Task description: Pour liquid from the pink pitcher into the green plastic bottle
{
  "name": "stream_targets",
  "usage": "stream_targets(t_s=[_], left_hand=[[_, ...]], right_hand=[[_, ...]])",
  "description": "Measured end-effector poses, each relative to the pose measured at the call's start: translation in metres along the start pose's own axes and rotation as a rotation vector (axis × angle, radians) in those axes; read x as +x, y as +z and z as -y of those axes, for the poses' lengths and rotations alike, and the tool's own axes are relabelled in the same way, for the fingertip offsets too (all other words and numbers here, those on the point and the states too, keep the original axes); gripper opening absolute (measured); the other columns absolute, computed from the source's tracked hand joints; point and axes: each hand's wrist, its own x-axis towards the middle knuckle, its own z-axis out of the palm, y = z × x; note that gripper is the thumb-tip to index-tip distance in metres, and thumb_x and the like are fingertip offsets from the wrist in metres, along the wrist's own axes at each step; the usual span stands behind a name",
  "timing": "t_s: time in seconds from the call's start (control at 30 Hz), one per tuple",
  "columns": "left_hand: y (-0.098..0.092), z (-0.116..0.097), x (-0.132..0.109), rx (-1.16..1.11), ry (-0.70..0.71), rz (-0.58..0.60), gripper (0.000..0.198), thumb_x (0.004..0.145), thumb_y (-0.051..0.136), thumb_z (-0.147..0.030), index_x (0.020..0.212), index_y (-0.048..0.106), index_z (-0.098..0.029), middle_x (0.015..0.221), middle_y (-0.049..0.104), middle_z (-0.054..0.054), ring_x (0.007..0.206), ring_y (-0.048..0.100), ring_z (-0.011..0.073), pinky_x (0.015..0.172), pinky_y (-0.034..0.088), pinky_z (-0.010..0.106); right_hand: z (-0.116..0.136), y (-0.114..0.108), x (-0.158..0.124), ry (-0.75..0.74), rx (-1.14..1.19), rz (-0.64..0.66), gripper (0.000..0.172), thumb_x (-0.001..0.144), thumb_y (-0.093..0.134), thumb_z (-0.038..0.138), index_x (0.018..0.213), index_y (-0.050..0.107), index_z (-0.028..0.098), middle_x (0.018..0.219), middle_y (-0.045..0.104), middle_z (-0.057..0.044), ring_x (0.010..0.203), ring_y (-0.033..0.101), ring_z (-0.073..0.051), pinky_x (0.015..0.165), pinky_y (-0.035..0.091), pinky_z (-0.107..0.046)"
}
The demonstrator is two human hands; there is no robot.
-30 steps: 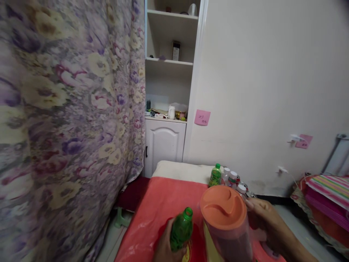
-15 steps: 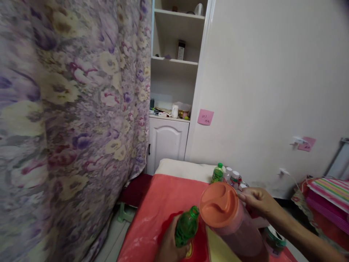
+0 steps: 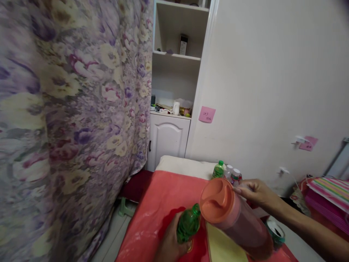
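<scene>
A green plastic bottle (image 3: 188, 225) with an uncapped mouth is in my left hand (image 3: 172, 243), its fingers wrapped round the body. My right hand (image 3: 252, 191) grips the handle side of a clear pitcher (image 3: 245, 227). An orange lid (image 3: 217, 200) covers the pitcher, and dark reddish liquid shows inside. The pitcher tilts toward the left, its lid edge close beside the bottle's mouth. Whether the two touch, I cannot tell. Beneath them lie a red sheet (image 3: 166, 196) on the table and a yellow pad or board (image 3: 223, 243).
At the table's back stand a capped green bottle (image 3: 218, 170) and several white-capped bottles (image 3: 235, 175). An open jar or can (image 3: 275, 233) sits right of the pitcher. A floral curtain (image 3: 81, 127) hangs at left; a white cabinet (image 3: 169, 138) stands behind. Striped bedding (image 3: 331, 196) lies at right.
The pitcher has tipped further to the left, and its lid has turned more toward the bottle. The bottle leans slightly more to the right. The view has shifted a little.
</scene>
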Motion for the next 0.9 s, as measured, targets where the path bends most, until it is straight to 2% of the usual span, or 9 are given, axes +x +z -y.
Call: stream_targets(t_s=[0.13,0.27,0.37,0.47,0.7,0.83,0.9], left_hand=[[0.002,-0.007,-0.002,-0.032,0.003,0.024,0.075,0.058,0.069,-0.008,0.129,0.052,-0.023,0.126,0.070,0.009,0.115,0.064,0.0320,0.098,0.049,0.042],[0.004,-0.011,-0.002,-0.007,-0.014,-0.001,0.072,0.058,0.070,-0.007,0.127,0.053,-0.021,0.122,0.071,0.009,0.112,0.065,0.0315,0.094,0.051,0.040],[0.004,-0.010,-0.003,-0.110,-0.010,0.042,0.075,0.059,0.071,-0.007,0.131,0.051,-0.022,0.128,0.069,0.008,0.118,0.063,0.0306,0.099,0.049,0.039],[0.004,-0.011,-0.004,-0.087,-0.019,0.034,0.077,0.059,0.068,-0.002,0.131,0.052,-0.023,0.131,0.068,0.008,0.123,0.061,0.0307,0.104,0.046,0.041],[0.006,-0.012,-0.003,-0.072,0.001,0.037,0.069,0.060,0.068,-0.002,0.125,0.056,-0.023,0.122,0.072,0.005,0.113,0.065,0.0287,0.096,0.049,0.038],[0.006,-0.007,-0.003,-0.092,-0.004,0.055,0.068,0.061,0.069,-0.005,0.125,0.056,-0.024,0.099,0.074,0.000,0.108,0.066,0.0277,0.093,0.050,0.037],[0.006,-0.008,-0.003,-0.053,-0.013,0.050,0.066,0.062,0.069,-0.007,0.124,0.057,-0.024,0.097,0.074,0.000,0.106,0.066,0.0278,0.091,0.051,0.037]], right_hand=[[0.010,-0.003,0.002,0.023,-0.037,0.015,0.059,0.082,0.054,0.074,0.058,0.032,0.024,0.055,0.026,0.009,0.051,0.026,-0.009,0.049,0.020,-0.028],[0.016,-0.006,0.003,0.046,-0.077,0.005,0.059,0.079,0.055,0.076,0.059,0.035,0.024,0.055,0.028,0.008,0.051,0.027,-0.009,0.049,0.021,-0.028],[0.018,-0.008,0.004,0.052,-0.060,0.019,0.058,0.079,0.057,0.074,0.059,0.036,0.023,0.055,0.029,0.009,0.051,0.027,-0.009,0.050,0.020,-0.028],[0.019,-0.009,0.005,0.030,-0.057,0.037,0.058,0.081,0.057,0.073,0.058,0.035,0.023,0.054,0.028,0.009,0.051,0.026,-0.008,0.050,0.018,-0.029],[0.020,-0.012,0.010,0.013,-0.142,0.030,0.057,0.083,0.056,0.070,0.058,0.035,0.024,0.055,0.029,0.009,0.050,0.026,-0.009,0.049,0.019,-0.029],[0.024,-0.015,0.012,0.012,-0.182,0.061,0.056,0.083,0.055,0.070,0.059,0.035,0.024,0.056,0.029,0.008,0.051,0.028,-0.009,0.049,0.021,-0.028],[0.026,-0.015,0.012,0.012,-0.200,0.063,0.056,0.083,0.055,0.071,0.060,0.035,0.024,0.058,0.028,0.008,0.052,0.027,-0.009,0.049,0.021,-0.028]])
